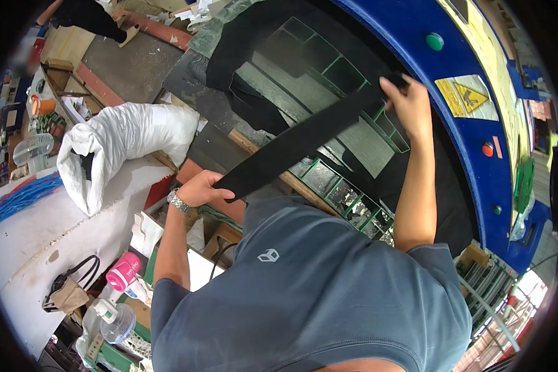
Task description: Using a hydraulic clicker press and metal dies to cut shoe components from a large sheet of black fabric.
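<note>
A long black strip of fabric-like material [304, 144] is stretched slantwise between my two hands. Its lower left end is pinched by my left hand [199, 188], thumb on top, with a metal watch [177, 201] on that wrist. The upper right end is gripped by my right hand [409, 104], fingers bent around it. Beneath the strip lies a sheet of black material [239, 40] with openings in it, through which a grey surface shows. Green-edged metal frames [338, 62], which look like cutting dies, rest over that area. Another green die frame [341, 186] with several compartments sits nearer my body.
A blue machine [409, 31] with a green button [434, 41], a red button [487, 149] and a yellow warning label curves along the right. To the left, a white sack [124, 133] sits on a white table [37, 248]. Another person [87, 18] is at the far left.
</note>
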The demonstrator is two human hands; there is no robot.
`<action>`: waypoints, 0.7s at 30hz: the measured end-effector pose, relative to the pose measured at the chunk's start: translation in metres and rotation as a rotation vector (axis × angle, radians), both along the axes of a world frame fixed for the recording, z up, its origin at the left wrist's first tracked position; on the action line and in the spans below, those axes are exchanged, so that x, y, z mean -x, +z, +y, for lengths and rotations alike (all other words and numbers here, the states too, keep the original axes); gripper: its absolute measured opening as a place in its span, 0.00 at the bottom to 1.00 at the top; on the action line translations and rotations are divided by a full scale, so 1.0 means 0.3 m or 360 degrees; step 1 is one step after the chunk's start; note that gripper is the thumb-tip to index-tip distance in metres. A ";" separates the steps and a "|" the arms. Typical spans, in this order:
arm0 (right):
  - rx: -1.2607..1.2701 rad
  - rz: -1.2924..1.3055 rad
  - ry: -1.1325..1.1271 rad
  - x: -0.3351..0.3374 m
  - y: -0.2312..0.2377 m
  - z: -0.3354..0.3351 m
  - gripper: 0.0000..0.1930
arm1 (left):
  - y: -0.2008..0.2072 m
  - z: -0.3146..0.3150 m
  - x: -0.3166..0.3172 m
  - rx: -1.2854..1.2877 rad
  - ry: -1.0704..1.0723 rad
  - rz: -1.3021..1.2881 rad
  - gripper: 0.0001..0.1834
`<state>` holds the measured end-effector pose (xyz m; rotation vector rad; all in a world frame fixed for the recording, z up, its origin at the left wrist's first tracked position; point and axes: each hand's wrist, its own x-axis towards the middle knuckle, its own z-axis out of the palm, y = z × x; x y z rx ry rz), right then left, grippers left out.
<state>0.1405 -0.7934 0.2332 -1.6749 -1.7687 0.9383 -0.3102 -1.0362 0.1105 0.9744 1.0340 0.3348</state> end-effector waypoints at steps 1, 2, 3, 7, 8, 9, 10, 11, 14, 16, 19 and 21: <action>0.0142 0.0027 -0.0032 -0.023 -0.037 -0.031 0.15 | 0.006 0.005 0.014 0.0025 -0.0092 0.0022 0.11; 0.0190 -0.0128 -0.0016 -0.041 -0.070 -0.040 0.14 | -0.022 0.005 0.026 0.0082 -0.0119 -0.0004 0.13; 0.0237 -0.0280 -0.0004 -0.056 -0.105 -0.048 0.13 | -0.044 0.004 0.041 0.0089 -0.0124 -0.0008 0.13; -0.0011 -0.0908 -0.0044 -0.130 -0.226 -0.007 0.19 | -0.127 0.071 0.064 0.0049 -0.0138 0.0091 0.17; -0.0123 -0.0922 -0.0072 -0.091 -0.196 0.002 0.22 | -0.130 0.080 0.068 -0.0088 -0.0131 0.0411 0.19; -0.0237 -0.0934 -0.0099 -0.049 -0.182 0.011 0.26 | -0.131 0.089 0.075 -0.0229 -0.0120 0.0731 0.20; -0.0370 -0.0903 0.0022 -0.024 -0.192 0.024 0.31 | -0.114 0.124 0.081 -0.0222 -0.0137 0.0582 0.21; -0.0502 -0.0873 0.0142 0.001 -0.208 0.046 0.37 | -0.093 0.150 0.071 -0.0233 -0.0164 0.0578 0.21; -0.0398 -0.1007 0.0366 0.098 -0.299 0.072 0.48 | -0.056 0.230 0.058 -0.0573 0.0152 0.0782 0.18; -0.0188 -0.0969 0.0457 0.116 -0.306 0.104 0.49 | -0.054 0.303 0.050 -0.0666 0.0223 0.0734 0.18; -0.0236 -0.0753 0.0577 0.028 -0.320 0.159 0.48 | -0.012 0.458 0.010 -0.0949 0.0342 0.0649 0.15; -0.0262 -0.0929 0.0536 0.050 -0.244 0.162 0.47 | -0.050 0.565 0.013 -0.1134 0.0432 0.0665 0.15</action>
